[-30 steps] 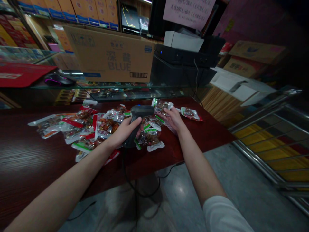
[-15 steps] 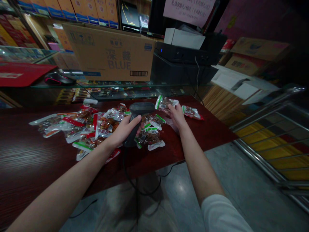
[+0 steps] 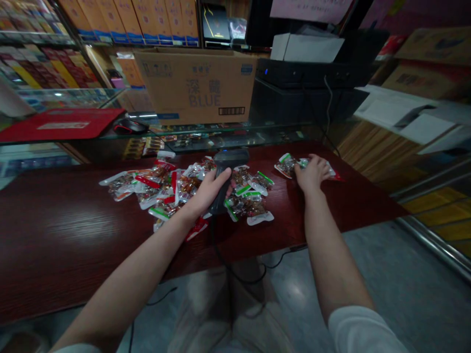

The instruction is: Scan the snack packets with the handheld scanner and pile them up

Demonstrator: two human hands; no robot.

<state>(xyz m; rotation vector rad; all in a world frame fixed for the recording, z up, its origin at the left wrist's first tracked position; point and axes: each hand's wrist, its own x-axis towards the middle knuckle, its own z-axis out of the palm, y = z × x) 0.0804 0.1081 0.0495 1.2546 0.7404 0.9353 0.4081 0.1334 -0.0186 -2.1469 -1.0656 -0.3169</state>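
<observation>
My left hand point(image 3: 211, 191) is wrapped around the handle of a black barcode scanner point(image 3: 231, 157), which is held above the tabletop. Behind and left of that hand lies a heap of clear snack packets point(image 3: 154, 184) with red, green and white ends. More green-edged packets point(image 3: 253, 203) rest just right of the scanner. Farther right, my right hand point(image 3: 313, 174) lies over a snack packet point(image 3: 285, 165), fingers spread and thumb near its edge. A second packet with a red end point(image 3: 335, 172) shows partly beyond the fingers.
A cardboard box point(image 3: 198, 90) stands on the glass counter behind the dark red table point(image 3: 73, 235). A mouse point(image 3: 129, 126) and a red mat point(image 3: 62, 123) are at its left. The scanner's cable point(image 3: 239, 280) hangs over the front edge. Cartons point(image 3: 430, 88) are stacked at right.
My right hand has moved right and lowered the packet to the table beside the other one, and its fingers have spread. My left hand still holds the scanner. The view has shifted left.
</observation>
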